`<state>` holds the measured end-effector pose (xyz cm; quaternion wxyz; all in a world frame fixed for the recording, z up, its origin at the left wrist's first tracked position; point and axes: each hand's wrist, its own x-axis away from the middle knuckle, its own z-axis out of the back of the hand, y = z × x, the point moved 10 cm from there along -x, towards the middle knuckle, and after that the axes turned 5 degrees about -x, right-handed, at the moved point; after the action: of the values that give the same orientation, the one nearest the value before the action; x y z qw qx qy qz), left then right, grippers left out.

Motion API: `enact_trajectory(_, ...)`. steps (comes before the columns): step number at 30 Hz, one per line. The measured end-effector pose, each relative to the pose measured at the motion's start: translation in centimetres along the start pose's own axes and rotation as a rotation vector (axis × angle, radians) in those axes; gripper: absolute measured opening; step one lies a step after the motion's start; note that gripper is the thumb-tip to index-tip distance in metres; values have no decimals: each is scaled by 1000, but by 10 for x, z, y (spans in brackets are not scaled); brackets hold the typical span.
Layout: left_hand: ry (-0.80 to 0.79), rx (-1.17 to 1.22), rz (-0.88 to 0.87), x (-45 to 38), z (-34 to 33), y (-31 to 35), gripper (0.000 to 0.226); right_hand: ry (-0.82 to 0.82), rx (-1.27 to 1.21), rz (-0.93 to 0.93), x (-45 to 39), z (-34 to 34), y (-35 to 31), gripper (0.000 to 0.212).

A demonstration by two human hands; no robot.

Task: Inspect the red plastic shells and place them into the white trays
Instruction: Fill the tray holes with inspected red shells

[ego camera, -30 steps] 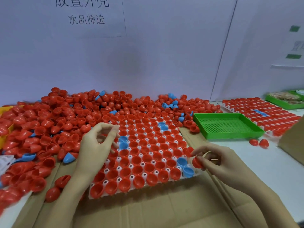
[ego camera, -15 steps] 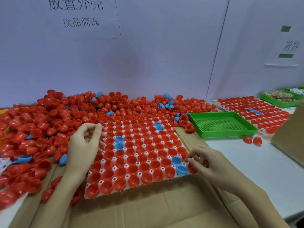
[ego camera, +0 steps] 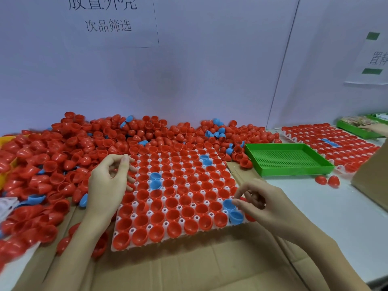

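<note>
My left hand [ego camera: 107, 185] hovers at the white tray's [ego camera: 134, 204] nine o'clock edge, fingers loosely curled, holding nothing. My right hand [ego camera: 264, 204] sits at its four o'clock corner, fingertips near a red shell [ego camera: 249, 217]; whether it's pinched, I cannot tell.

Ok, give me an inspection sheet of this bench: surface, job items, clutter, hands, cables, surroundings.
Surface: flattened cardboard on a white table.
Job's things: white tray, cups filled with red shells and a few blue; loose shell pile left and behind; second filled tray far right.
Clutter: empty green tray; two stray shells; cardboard box.
Hands: left hand and right hand over the tray edges, fingers loosely curled; any shell held cannot be told.
Cables: nothing seen.
Surroundings: white wall, printed paper signs.
</note>
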<state>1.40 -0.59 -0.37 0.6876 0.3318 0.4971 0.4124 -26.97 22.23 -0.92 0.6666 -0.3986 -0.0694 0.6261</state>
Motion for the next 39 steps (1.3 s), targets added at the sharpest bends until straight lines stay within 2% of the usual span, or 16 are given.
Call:
enact_trajectory(2, -2, -5, -1, 1, 0, 1, 22, -49, 55, 13, 0, -11, 0, 20)
enact_trajectory(9, -1, -19, -1, 1, 0, 4, 24, -80, 139, 45, 3, -19, 6, 20)
enact_trajectory(17, -28, -46, -13, 2, -4, 6, 24, -171, 107, 29, -5, -24, 1, 23)
enact_trajectory(24, -24, -54, -25, 1, -2, 7, 27, 121, -116, -38, -6, 11, 8, 18)
enact_trajectory(32, -31, -48, -30, 2, -3, 10, 27, 21, 34, -86, 5, -6, 21, 19)
enact_trajectory(39, -35, -56, -28, 3, -3, 13, 28, 129, -109, -142, 7, 4, 29, 19)
